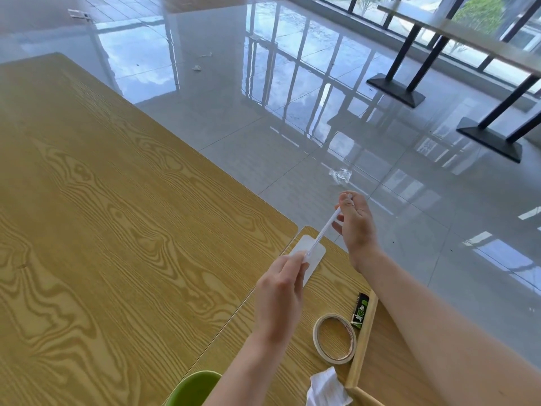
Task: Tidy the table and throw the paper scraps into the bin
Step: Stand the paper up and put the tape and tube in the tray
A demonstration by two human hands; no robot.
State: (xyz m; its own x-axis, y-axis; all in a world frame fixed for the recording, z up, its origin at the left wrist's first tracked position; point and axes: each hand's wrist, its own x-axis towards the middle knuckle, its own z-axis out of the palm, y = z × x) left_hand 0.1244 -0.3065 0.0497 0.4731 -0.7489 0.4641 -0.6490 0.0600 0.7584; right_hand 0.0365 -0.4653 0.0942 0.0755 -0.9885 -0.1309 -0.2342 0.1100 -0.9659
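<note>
1. Seen from the head cam: two bare arms reach over a wood-grain table [102,200]. The hands hold a thin white stick-like item, maybe a rolled paper strip or straw [325,227], stretched between them above the table's far corner.
2. Left hand [282,291] is pinched shut on the strip's near end. Right hand [355,221] grips the far end w/ thumb and fingertips.
3. Handling, as a guess: very light, thin, bends or kinks easily, not fragile. Holding both ends looks enough; a one-hand grip at the middle would also do.
4. A white card [313,253] lies flat on the table just under the strip. A paper scrap [326,388] lies at the bottom edge, near a tape roll [333,338] and a small dark pack [361,310]. All look light and easy to pick up.
5. Hard to tell: exactly what the strip is. A green rim [193,385] at the bottom, prob. the bin, is cut off. The scrap is also partly cut off. Clear litter [339,174] lies on the floor.
</note>
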